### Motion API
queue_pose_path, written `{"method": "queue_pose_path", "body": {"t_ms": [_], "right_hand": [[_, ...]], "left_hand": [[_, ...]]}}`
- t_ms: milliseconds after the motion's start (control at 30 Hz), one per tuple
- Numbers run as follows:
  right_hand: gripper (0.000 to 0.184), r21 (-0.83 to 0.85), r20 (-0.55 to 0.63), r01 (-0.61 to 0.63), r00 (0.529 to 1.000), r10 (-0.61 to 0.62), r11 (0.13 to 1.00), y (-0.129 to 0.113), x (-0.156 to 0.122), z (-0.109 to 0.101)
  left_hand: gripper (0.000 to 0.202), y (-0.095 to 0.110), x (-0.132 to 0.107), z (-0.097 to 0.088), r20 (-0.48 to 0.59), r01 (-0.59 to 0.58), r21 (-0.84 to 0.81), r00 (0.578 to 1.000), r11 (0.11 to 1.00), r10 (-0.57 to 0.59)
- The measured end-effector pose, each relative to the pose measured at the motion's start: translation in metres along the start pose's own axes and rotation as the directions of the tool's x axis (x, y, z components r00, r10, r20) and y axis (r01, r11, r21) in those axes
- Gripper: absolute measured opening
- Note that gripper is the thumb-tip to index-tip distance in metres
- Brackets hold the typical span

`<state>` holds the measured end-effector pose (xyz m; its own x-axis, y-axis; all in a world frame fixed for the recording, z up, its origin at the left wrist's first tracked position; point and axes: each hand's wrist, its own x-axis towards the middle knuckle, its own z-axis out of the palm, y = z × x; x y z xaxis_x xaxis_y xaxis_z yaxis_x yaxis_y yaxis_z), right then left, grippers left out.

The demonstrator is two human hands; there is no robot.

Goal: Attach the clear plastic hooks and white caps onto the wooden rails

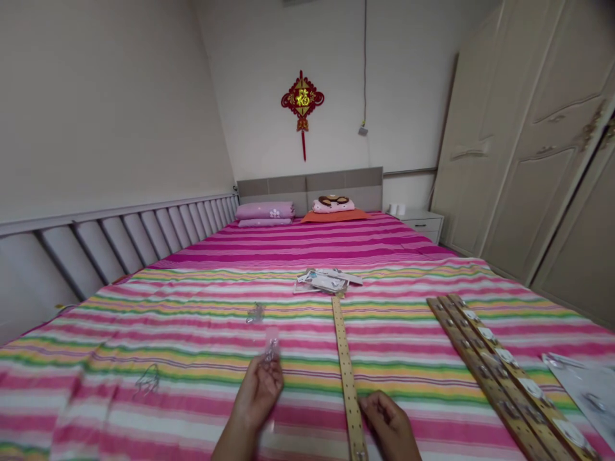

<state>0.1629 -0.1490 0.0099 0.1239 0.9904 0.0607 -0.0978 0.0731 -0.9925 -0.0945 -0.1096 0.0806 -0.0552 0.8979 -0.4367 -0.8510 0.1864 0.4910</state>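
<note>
My left hand [263,389] is closed on a small clear plastic bag [271,342] with shiny metal bits inside, held up over the striped sheet. Just right of it, a long tan strip [346,371] with rows of small holes lies lengthwise on the bed. My right hand [388,419] rests beside the strip's near right edge, fingers curled; whether they pinch anything is hidden. A small metal piece sits at the strip's near end. Another little clear bag [255,312] of metal parts lies beyond my left hand.
Several brown and tan strips [480,358] bearing metal pieces and white tags lie at right, near a clear bag [589,397]. A pile of cards and packets [327,280] sits beyond the tan strip. Thin dark loops [147,381] lie at left. A railing [120,240] borders the bed.
</note>
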Motion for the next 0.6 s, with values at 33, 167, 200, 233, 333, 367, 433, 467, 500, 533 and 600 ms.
{"method": "queue_pose_path", "body": {"t_ms": [33,167,200,233,333,367,433,467,500,533,600], "right_hand": [[0.042,0.009,-0.001,0.004,1.000,-0.004,1.000,0.000,0.001,0.000],[0.042,0.073,0.019,-0.007,1.000,0.005,0.997,0.001,0.005,-0.003],[0.042,0.090,0.016,-0.005,1.000,0.004,0.996,-0.002,0.006,-0.003],[0.041,0.100,0.010,0.003,1.000,-0.004,0.995,-0.006,0.006,-0.003],[0.035,0.061,0.034,0.054,0.998,-0.056,0.997,-0.031,0.001,0.000],[0.035,0.026,0.067,0.075,0.995,-0.077,0.997,-0.042,-0.002,0.002],[0.034,-0.079,0.117,0.181,0.978,-0.171,0.980,-0.064,-0.008,0.008],[0.033,-0.125,0.153,0.243,0.963,-0.223,0.962,-0.074,-0.012,0.011],[0.031,-0.161,0.190,0.303,0.943,-0.272,0.939,-0.082,-0.015,0.014],[0.029,-0.185,0.230,0.356,0.922,-0.312,0.916,-0.088,-0.018,0.017],[0.026,-0.205,0.296,0.425,0.885,-0.358,0.882,-0.097,-0.022,0.022]], "left_hand": [[0.014,-0.006,-0.005,0.002,0.016,0.052,-0.082,0.999,0.995,-0.051],[0.011,-0.031,-0.023,0.008,0.043,0.192,-0.090,0.981,0.977,-0.189],[0.009,-0.037,-0.028,0.009,0.043,0.208,-0.049,0.978,0.977,-0.206],[0.007,-0.043,-0.034,0.010,0.046,0.220,-0.003,0.975,0.976,-0.219],[0.004,-0.056,-0.051,0.011,0.055,0.260,0.158,0.961,0.953,-0.271],[0.004,-0.058,-0.056,0.012,0.051,0.277,0.216,0.955,0.936,-0.294],[0.006,-0.060,-0.065,0.015,0.037,0.288,0.327,0.948,0.900,-0.317],[0.008,-0.060,-0.068,0.017,0.035,0.283,0.376,0.947,0.882,-0.319],[0.008,-0.059,-0.071,0.018,0.037,0.275,0.422,0.947,0.864,-0.319],[0.008,-0.059,-0.073,0.019,0.041,0.266,0.466,0.947,0.844,-0.320],[0.009,-0.057,-0.077,0.021,0.049,0.251,0.540,0.944,0.803,-0.327]]}}
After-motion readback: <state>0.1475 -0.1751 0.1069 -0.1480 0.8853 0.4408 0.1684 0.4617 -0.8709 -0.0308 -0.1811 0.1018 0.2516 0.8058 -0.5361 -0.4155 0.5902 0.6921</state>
